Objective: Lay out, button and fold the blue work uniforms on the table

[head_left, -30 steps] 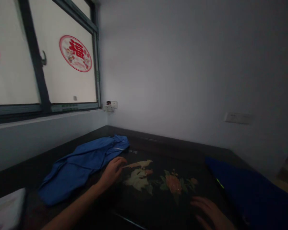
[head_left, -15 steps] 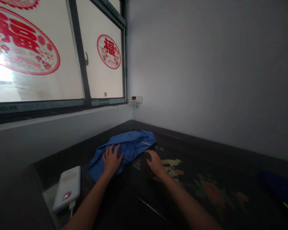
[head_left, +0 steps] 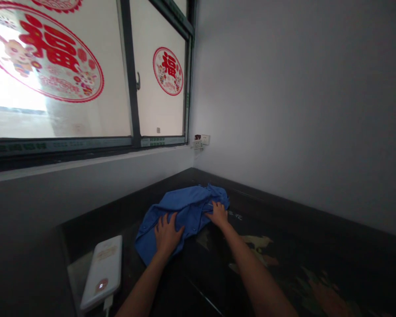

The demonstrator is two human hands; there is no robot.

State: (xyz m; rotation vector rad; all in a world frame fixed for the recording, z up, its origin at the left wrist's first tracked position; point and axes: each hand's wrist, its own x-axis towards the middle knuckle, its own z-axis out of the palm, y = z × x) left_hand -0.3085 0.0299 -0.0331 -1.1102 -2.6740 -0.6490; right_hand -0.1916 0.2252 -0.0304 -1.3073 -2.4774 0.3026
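A crumpled blue garment [head_left: 185, 200] with small round fasteners lies on the dark tabletop, near the corner of the walls. My left hand [head_left: 167, 233] rests on its left part, fingers spread and pressed on the cloth. At the garment's right end, my right hand [head_left: 219, 215] touches the fabric, with the thumb apart from the bent fingers. No cloth is visibly gripped in either hand.
A white power bank [head_left: 104, 268] with a cable plugged in lies left of my left forearm. The dark tabletop [head_left: 260, 211] carries a flower pattern. Wall sockets [head_left: 203, 140] and a window [head_left: 161, 110] with red stickers are behind.
My right hand has moved from the bare tabletop onto the garment's right part. My left hand stays spread on the cloth. The whole view has shifted left, so things appear further right.
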